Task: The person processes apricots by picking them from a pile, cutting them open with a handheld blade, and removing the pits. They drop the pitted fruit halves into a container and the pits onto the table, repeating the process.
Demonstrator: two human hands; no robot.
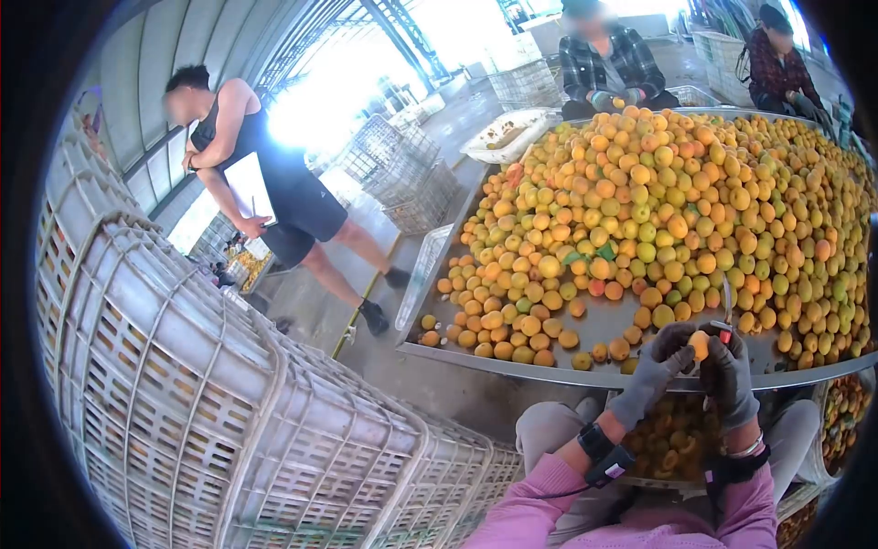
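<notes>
Standing here, I see the seated worker's 2 gloved hands close together over the near edge of the metal table [596,319]. L hand [666,359] is closed, fingertips pinching 1 small orange fruit [699,345], apricot-like, right b/w the 2 hands. R hand [729,375] is curled round a knife [728,300], red showing at the grip, blade pointing up & away toward the pile [681,174]; can't tell if its fingers also touch the fruit, too small to see. Nor can I tell if that fruit is cut yet

Step in hand, I'd guess: working 1 fruit w/ the knife, piece by piece. The next move, imo, calls for a steady L pinch, the blade turned onto the fruit & L fingertips kept out of its path. Soft flesh could squash or slip if squeezed hard

Below the hands, b/w the knees, a crate [674,482] holds more fruit, some apparently split, tho it's dim down there. Big heap of whole ones up top, a few loose near the rim. Tall stack of plastic crates [334,448] on the L side; a standing person [274,174] w/ a white board [248,190] beyond; co-worker in plaid [622,71] across the table, gloved too
</notes>
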